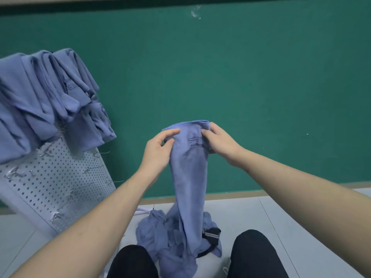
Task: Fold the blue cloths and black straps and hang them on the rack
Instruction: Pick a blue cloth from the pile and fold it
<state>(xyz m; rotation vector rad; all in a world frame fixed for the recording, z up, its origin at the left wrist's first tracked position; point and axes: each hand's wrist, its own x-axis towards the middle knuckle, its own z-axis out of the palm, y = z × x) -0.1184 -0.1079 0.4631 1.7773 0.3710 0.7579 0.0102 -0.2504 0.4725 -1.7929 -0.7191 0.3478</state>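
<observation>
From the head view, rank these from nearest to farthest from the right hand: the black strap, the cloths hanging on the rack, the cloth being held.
1. Held blue cloth: pinched at its top edge by the right hand.
2. Black strap: below, on the floor pile between the knees.
3. Hung cloths: far left, draped over the pegboard rack.

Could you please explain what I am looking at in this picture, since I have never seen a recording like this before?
No machine here: a camera worn on a person's head looks forward and down at their bare arms. The left hand and right hand pinch the top edge of a blue cloth, which hangs down between the knees. On the floor below lies a pile of blue cloths with a black strap among them. To the left stands a white pegboard rack, already carrying folded blue cloths. Behind is a green wall.
</observation>
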